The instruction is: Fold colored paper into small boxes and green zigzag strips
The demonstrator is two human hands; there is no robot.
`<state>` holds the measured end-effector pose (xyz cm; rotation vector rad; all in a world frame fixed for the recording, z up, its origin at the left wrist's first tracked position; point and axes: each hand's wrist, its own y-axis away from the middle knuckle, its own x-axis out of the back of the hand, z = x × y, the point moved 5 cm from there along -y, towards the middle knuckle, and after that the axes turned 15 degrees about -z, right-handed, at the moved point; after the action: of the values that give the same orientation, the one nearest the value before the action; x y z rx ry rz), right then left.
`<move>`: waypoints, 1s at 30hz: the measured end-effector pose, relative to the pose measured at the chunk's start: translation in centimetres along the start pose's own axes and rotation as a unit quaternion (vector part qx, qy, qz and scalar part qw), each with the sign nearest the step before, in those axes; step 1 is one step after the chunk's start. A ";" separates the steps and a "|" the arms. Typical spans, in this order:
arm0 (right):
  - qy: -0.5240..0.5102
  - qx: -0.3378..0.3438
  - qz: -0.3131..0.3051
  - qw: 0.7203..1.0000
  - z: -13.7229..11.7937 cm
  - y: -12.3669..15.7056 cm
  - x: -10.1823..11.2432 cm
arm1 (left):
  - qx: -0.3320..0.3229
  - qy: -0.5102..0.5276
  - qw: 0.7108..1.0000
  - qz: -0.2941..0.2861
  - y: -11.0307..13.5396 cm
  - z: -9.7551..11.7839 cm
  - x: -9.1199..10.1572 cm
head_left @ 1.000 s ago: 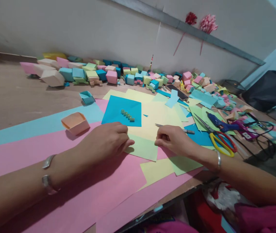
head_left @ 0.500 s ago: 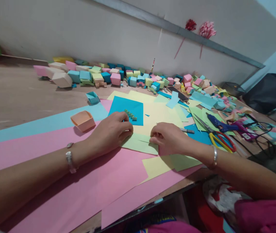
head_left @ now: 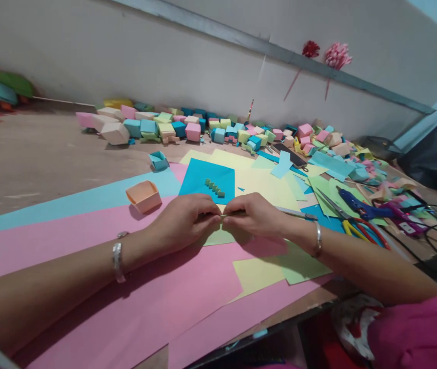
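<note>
My left hand (head_left: 189, 220) and my right hand (head_left: 254, 218) meet at the fingertips, both pinched closed on a thin strip of green paper (head_left: 223, 216). The fingers cover most of the strip. Beneath them lies a pale green paper sheet (head_left: 218, 238), partly hidden. Just beyond, a small green zigzag-folded paper piece (head_left: 214, 188) rests on a blue paper square (head_left: 191, 179). An open peach paper box (head_left: 144, 198) stands to the left of my left hand, with a smaller blue paper box (head_left: 159, 161) behind it. A slim grey cutter (head_left: 297, 212) lies beside my right wrist.
Scissors (head_left: 352, 223) with red and yellow handles and a blue-purple glue gun (head_left: 372, 205) with a black cable lie at right. Many coloured paper cubes (head_left: 193, 132) line the wall. A phone (head_left: 289, 155) sits behind. Large pink sheets (head_left: 145, 292) cover the front.
My hands have come together from apart, and their fingertips now meet around the thin strip, above the pale green sheet. The camera view has shifted slightly to the left.
</note>
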<state>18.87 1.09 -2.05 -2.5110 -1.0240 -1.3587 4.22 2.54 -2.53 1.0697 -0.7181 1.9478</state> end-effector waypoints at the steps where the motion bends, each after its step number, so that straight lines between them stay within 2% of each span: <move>1: 0.002 0.003 0.004 1.000 0.1 0.0 0.0 | 0.005 0.009 1.000 -0.001 0.0 0.1 0.1; 5: 0.033 -0.001 -0.004 0.999 1.4 1.0 0.2 | 0.033 0.019 0.999 -0.015 -0.1 -0.2 0.6; 9: 0.086 0.006 -0.009 0.996 2.1 2.4 1.5 | 0.052 0.035 0.998 -0.027 -0.5 -0.8 0.7; 13: 0.161 -0.072 -0.007 0.984 3.0 4.3 4.4 | 0.051 0.058 0.995 -0.063 -0.8 -1.1 0.4; 17: 0.198 -0.131 -0.136 0.962 4.1 6.3 5.4 | 0.062 0.068 0.993 -0.076 -0.8 -1.5 0.2; 19: 0.224 -0.162 -0.149 0.950 4.9 6.5 5.5 | 0.066 0.071 0.992 -0.077 -0.8 -1.7 0.1; 25: 0.299 -0.277 -0.050 0.912 8.6 5.3 6.6 | 0.075 0.076 0.993 -0.054 -0.4 -1.9 0.2; 27: 0.310 -0.298 -0.001 0.903 8.8 5.0 6.9 | 0.073 0.073 0.994 -0.040 -0.4 -1.6 0.3; 29: 0.290 -0.252 0.067 0.921 7.4 4.7 6.6 | 0.064 0.066 0.995 -0.031 -0.3 -1.3 0.3; 30: 0.262 -0.190 0.094 0.942 6.3 4.4 6.1 | 0.059 0.060 0.996 -0.029 -0.3 -1.1 0.3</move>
<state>28.23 3.26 -0.11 -2.1757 -0.4343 -2.1544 3.93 3.69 -2.74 1.0207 -0.5069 2.0066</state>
